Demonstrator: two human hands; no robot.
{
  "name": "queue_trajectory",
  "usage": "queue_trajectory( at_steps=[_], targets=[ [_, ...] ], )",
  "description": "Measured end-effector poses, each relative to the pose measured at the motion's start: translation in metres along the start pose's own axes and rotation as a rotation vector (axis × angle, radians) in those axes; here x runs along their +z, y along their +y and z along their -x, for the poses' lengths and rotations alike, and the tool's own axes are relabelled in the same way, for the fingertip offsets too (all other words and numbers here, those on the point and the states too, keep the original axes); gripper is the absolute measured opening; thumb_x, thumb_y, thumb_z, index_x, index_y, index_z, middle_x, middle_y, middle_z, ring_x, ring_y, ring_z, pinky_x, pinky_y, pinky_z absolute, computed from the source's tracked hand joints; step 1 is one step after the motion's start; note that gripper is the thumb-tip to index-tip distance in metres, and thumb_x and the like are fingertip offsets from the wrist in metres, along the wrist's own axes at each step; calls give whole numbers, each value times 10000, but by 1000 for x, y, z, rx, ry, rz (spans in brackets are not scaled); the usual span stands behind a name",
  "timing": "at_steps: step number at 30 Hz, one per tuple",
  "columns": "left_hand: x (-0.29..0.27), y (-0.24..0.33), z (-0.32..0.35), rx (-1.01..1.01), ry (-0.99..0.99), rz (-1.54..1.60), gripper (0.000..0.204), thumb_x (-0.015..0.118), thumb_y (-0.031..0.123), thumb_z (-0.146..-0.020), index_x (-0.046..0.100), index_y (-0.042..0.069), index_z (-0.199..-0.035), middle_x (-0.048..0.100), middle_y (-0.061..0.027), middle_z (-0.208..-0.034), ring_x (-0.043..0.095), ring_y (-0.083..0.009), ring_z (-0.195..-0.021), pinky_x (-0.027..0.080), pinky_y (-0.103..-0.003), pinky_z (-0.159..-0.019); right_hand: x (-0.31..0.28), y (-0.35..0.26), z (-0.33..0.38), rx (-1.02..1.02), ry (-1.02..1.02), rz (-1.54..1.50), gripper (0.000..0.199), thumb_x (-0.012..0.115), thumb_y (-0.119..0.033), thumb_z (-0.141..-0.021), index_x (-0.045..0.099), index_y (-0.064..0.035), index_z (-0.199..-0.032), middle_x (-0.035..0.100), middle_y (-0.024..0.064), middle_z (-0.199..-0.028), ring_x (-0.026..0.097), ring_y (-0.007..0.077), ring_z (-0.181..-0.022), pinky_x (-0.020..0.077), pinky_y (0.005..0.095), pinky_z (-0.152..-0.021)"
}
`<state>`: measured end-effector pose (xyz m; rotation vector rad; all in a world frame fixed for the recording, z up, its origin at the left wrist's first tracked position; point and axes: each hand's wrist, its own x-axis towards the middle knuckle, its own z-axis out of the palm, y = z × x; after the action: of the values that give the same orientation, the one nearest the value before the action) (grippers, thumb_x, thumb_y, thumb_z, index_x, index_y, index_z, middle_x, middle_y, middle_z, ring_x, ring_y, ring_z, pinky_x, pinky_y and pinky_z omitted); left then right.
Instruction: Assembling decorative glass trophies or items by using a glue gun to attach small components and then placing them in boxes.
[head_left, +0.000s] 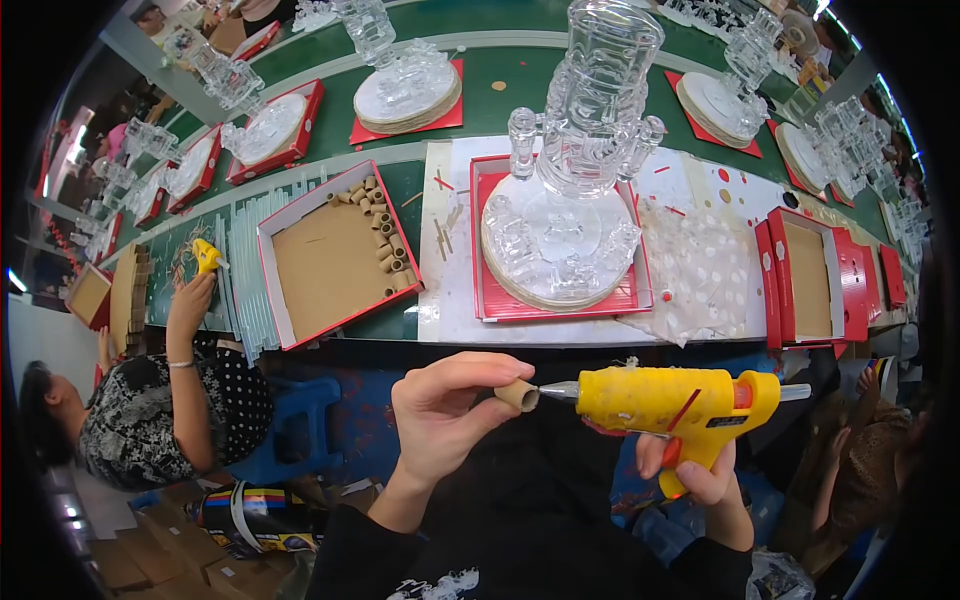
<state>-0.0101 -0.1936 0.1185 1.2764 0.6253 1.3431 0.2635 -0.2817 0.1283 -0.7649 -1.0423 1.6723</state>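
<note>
Between thumb and fingertips, my left hand [445, 405] pinches a short brown cardboard tube [517, 395], its open end turned to the right. My right hand [700, 470] grips the handle of a yellow hot glue gun [655, 398]. Its metal nozzle reaches the rim of the tube, though whether they touch I cannot tell. A clear glue stick [795, 392] pokes out of the gun's back end. Beyond my hands, a clear glass-like piece [605, 100] with several jointed parts stands over a white round board [560, 240] in a red box [480, 290].
At left, an open box [325, 270] holds several cardboard tubes [385, 235] beside a row of clear glue sticks [265, 220]. Bubble wrap [700, 265] lies right of the red box, before another red box [808, 280]. A person [160, 410] at far left holds another glue gun [206, 256].
</note>
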Motion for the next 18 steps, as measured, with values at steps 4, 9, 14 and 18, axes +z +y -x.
queue_trajectory(
  at_steps=[4, 9, 14, 18],
  targets=[
    [0, 0, 1, -3, 3, -12, 240, 764, 21, -780, 647, -10, -987, 677, -177, -985, 665, -211, -889, 540, -287, -786, 0, 0, -1, -2, -22, 2, 666, 610, -99, -722, 387, -30, -1346, 639, 121, -920, 653, 198, -824, 545, 325, -797],
    [-1, -2, 2, 3, 1, -12, 243, 763, 20, -780, 637, -14, -985, 671, -179, -988, 663, -210, -882, 542, -289, -780, 1, 2, 2, 12, -5, -5, 679, 615, -107, -717, 382, -33, -1351, 639, 116, -917, 653, 193, -825, 541, 319, -799],
    [2, -2, 3, -1, 15, 5, 249, 766, 27, -780, 631, -14, -985, 668, -178, -986, 662, -212, -881, 545, -292, -778, -1, 3, 4, 20, -18, -8, 684, 619, -111, -714, 383, -38, -1352, 636, 113, -910, 651, 192, -826, 539, 317, -798],
    [2, -4, 5, -3, 22, 16, 246, 765, 26, -781, 632, -11, -985, 668, -180, -987, 662, -212, -880, 546, -292, -779, -4, 4, 5, 37, -35, -4, 680, 618, -111, -716, 384, -39, -1351, 634, 113, -921, 652, 187, -836, 537, 314, -800]
  ],
)
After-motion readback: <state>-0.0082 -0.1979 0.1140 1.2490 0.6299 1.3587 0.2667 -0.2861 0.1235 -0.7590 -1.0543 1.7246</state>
